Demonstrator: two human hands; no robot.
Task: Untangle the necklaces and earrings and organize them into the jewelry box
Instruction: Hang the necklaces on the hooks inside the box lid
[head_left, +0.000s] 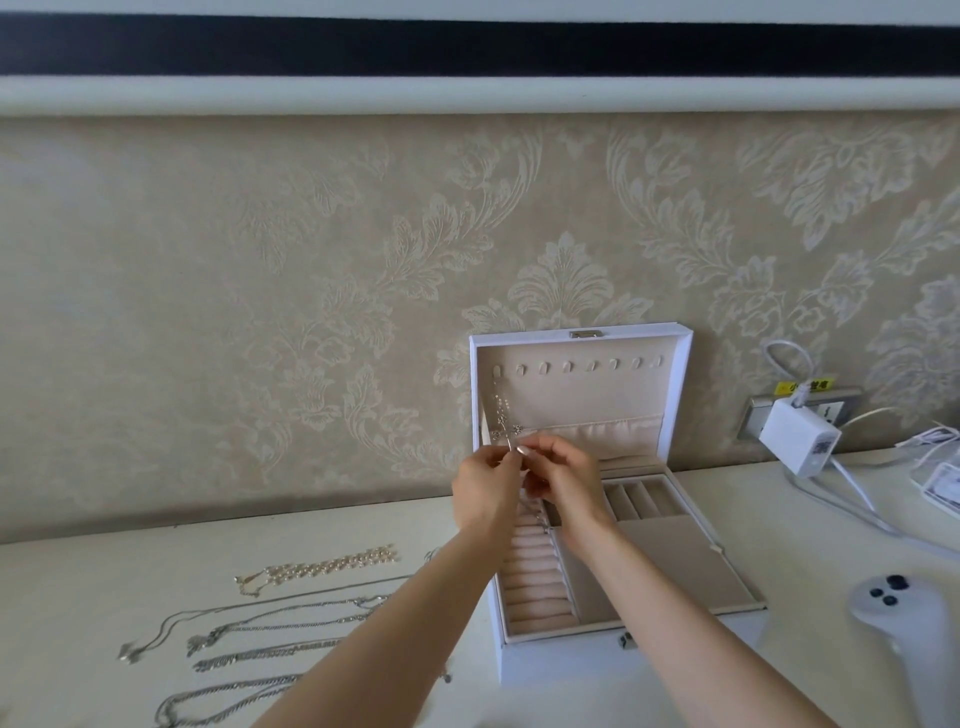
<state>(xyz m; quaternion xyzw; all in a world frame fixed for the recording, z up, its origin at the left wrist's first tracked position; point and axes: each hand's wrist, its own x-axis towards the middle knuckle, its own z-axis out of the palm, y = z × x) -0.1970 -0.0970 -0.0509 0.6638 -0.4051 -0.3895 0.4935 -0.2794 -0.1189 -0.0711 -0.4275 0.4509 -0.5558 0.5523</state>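
We hold one necklace (500, 415) in front of the open box (582, 467). The left hand (483, 493) has its grip pinched on the chain, and the right hand (563, 483) has its grip pinched on the part just beside it. Above our grips the chain goes up to the leftmost hook (496, 372) in the lid. We should keep the chain straight and let it down slowly. The other necklaces (270, 629) lie on the tabletop (78, 597), below and left of the grips.

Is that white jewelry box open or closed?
Open: the jewelry box has its lid upright against the wall, showing hooks and empty ring rolls.
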